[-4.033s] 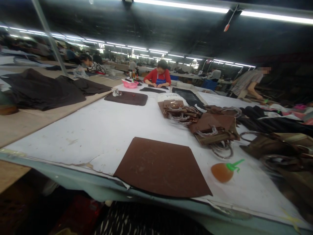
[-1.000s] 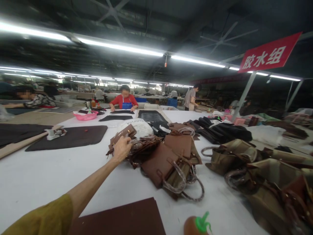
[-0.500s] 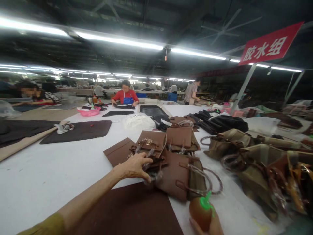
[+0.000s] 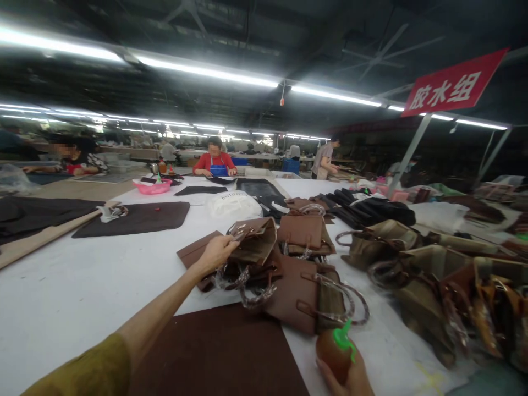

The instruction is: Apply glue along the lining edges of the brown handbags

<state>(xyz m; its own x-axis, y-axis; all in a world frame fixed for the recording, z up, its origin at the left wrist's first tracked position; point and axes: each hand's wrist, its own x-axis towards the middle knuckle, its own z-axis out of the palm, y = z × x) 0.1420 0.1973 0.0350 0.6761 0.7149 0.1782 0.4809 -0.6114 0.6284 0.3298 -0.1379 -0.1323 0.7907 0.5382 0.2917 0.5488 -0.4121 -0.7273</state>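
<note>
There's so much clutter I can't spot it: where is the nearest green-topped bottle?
The bottle is at the bottom of the head view, right of centre, in the right hand, below a brown bag and right of the brown sheet.

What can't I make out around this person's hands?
All in the head view:
Base of the amber bottle, hidden by the right hand.
Near edge of the brown sheet, cut off by the bottom edge.
Exact finger placing of the left hand on the brown bag, too small.
Stitching on the olive bags, blurred.
</note>
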